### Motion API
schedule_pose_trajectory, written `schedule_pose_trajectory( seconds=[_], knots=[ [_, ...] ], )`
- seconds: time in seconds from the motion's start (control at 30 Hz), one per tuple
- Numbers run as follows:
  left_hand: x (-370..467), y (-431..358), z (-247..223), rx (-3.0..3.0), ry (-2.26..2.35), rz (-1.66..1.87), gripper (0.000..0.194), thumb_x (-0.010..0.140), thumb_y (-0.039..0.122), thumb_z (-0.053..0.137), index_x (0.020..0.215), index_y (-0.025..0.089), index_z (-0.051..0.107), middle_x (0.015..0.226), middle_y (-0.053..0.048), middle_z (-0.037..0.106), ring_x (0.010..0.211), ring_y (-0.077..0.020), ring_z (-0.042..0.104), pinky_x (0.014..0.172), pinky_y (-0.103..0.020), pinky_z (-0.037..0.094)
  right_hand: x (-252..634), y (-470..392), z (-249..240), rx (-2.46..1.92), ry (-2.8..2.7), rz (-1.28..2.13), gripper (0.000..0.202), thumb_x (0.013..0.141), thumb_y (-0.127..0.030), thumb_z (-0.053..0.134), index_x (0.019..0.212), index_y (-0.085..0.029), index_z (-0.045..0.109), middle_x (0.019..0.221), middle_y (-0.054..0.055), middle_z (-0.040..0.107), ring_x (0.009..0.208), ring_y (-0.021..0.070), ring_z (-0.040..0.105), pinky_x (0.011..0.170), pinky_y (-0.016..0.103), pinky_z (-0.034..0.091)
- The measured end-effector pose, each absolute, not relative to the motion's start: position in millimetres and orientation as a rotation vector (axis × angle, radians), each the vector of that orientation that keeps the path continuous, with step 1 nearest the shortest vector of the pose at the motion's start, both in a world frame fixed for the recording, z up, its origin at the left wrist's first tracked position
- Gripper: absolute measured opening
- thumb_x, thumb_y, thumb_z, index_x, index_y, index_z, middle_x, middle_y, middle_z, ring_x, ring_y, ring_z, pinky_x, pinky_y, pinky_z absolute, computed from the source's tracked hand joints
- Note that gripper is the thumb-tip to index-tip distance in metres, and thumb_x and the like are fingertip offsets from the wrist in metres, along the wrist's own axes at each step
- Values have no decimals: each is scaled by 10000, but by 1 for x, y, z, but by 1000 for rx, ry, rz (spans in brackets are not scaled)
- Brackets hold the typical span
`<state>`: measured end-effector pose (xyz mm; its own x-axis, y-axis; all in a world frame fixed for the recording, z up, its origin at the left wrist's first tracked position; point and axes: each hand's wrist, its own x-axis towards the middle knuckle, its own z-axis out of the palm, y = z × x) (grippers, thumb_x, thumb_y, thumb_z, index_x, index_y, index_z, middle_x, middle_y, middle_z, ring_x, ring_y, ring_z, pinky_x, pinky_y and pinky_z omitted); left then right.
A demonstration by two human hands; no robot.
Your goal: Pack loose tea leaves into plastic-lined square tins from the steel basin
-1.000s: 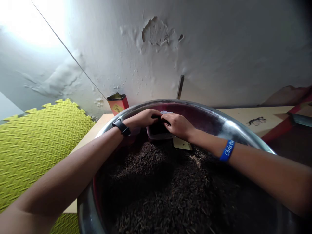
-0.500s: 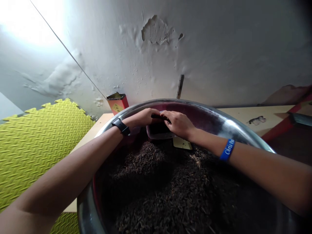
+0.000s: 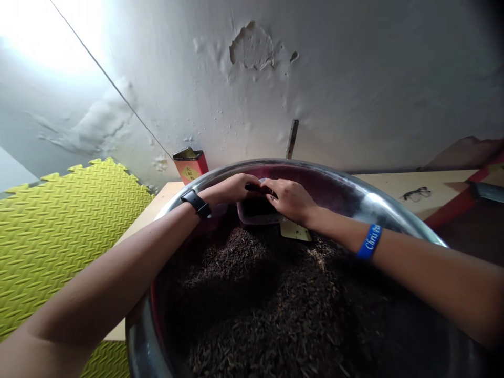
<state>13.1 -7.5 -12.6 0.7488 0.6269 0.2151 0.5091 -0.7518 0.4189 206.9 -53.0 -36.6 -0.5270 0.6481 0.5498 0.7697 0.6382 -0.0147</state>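
Note:
A wide metal basin (image 3: pixel 376 202) holds loose dark dried leaves (image 3: pixel 271 325). Near its far wall sits a small clear plastic container (image 3: pixel 260 218) with dark contents. Above that container my left hand (image 3: pixel 238 186) and my right hand (image 3: pixel 289 199) meet, fingers curled and fingertips close together at its far side. What the fingers pinch, if anything, is too small and dark to make out. A flat yellowish piece with a dark edge (image 3: pixel 295 231) lies on the leaves just below my right hand.
Behind the basin's left rim stands an open red tin (image 3: pixel 191 165). Eyeglasses (image 3: pixel 416 195) lie on the wooden board (image 3: pixel 386 184) at right. Yellow foam matting (image 3: pixel 71 226) covers the left, and a peeling wall (image 3: pixel 338 94) rises behind.
Both hands stay over the container in nearly the same pose. The view has shifted very slightly.

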Motion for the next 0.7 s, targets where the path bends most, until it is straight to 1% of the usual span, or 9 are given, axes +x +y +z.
schedule_pose_trajectory(
  seconds=[0.1,0.23,0.43,0.57,0.7],
  knots=[
    [14,-7,-13,2643,803,520,289,836,317,538,1070,207,667,1089,-33,664,940,-174,594,870,-271,433,208,-51,-37,-1065,-2352,-277,193,858,-135,487,987,-163,627,979,61,677,894,188,601,771,307,439],
    [13,-4,-13,2663,797,520,274,843,316,518,1042,206,672,1057,-28,668,931,-167,598,859,-266,439,208,-48,-39,-1037,-2347,-240,197,860,-119,484,981,-148,638,977,70,678,901,190,604,798,314,448],
    [14,-8,-11,2668,841,485,277,852,318,515,1049,187,660,1031,-29,669,932,-151,592,858,-240,434,208,-46,-41,-990,-2323,-207,224,834,-84,491,989,-154,637,968,69,681,881,209,618,775,323,461],
    [14,-10,-11,2648,836,487,310,857,355,526,1080,178,651,1072,-39,663,922,-154,587,844,-237,433,209,-48,-40,-1049,-2287,-168,224,832,-114,518,1024,-169,619,937,63,686,831,212,634,722,321,467],
    [13,-9,-12,2626,841,494,313,859,345,532,1097,174,643,1059,-36,668,900,-152,583,821,-237,436,210,-49,-37,-1069,-2276,-128,199,836,-134,541,1020,-162,614,912,68,691,829,218,645,721,319,467]
  ],
)
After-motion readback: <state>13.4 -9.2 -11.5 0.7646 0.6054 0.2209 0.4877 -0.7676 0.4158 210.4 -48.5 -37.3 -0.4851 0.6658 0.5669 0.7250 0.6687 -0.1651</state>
